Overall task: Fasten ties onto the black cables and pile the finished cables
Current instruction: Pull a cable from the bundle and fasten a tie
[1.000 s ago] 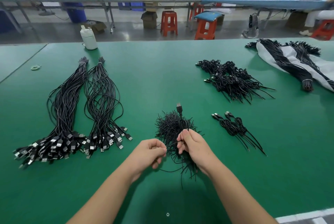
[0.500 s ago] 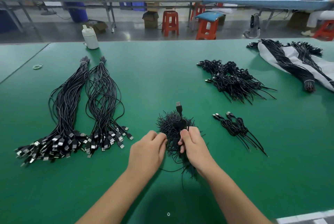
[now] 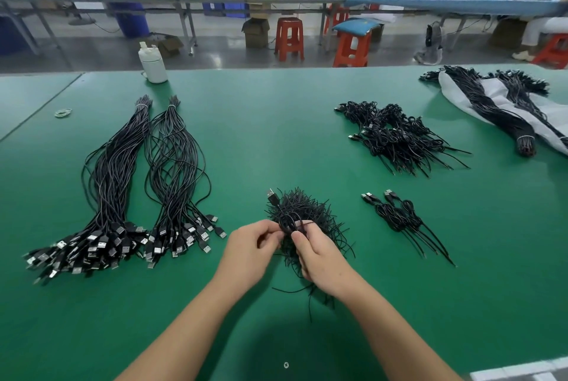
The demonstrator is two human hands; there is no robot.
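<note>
Over the heap of black ties, the left hand and right hand pinched a coiled black cable between curled fingers; its USB plug pointed away; finished cables lay right of the heap; untied bundles lay left.

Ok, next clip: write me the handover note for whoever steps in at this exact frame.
Left hand: pinches the coiled cable from the left.
Right hand: grips the same coil from the right; a tie looks to be going on, not clearly fastened.
Both hands work over the loose tie heap at centre.
Done: a few tied cables lie to the right of the heap, and a bigger finished pile lies beyond them.
Left: two long untied bundles on the left, plus more bundles on the white bag at far right.
</note>
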